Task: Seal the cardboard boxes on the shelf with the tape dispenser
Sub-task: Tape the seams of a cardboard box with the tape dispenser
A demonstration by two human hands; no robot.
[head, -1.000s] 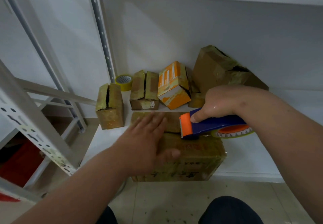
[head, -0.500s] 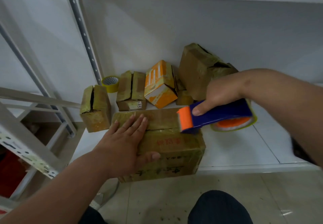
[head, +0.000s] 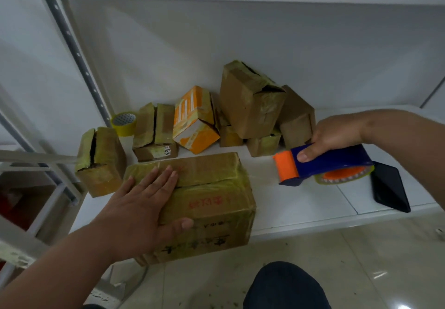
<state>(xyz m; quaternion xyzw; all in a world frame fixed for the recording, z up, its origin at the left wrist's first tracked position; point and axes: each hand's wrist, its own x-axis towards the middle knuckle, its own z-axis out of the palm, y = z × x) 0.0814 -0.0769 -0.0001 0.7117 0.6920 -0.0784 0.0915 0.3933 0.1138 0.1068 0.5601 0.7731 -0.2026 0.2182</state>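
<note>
A white shelf (head: 301, 207) runs across the middle of the frame against a white wall, with another shelf board along the top edge and a perforated metal upright (head: 79, 60) at the upper left. Glossy pale floor tiles (head: 361, 260) fill the lower right.

Closed cardboard boxes crowd the shelf. The large box (head: 212, 202) sits at the front edge, centre frame, wrapped in yellowish tape, red writing on top. The left hand (head: 142, 210) lies flat on it, fingers straight and spread, thumb over the front face. Behind it are a small split-top box (head: 101, 161) at left, an orange box (head: 195, 118) tilted, and a leaning pile of brown boxes (head: 252, 106).

The right hand (head: 334, 133), at the right, has its fingers curled round the tape dispenser (head: 325, 164), blue with an orange head, held above the shelf just right of the large box. A yellow tape roll (head: 124, 123) stands near the upright; a black phone (head: 389, 188) lies at right.
</note>
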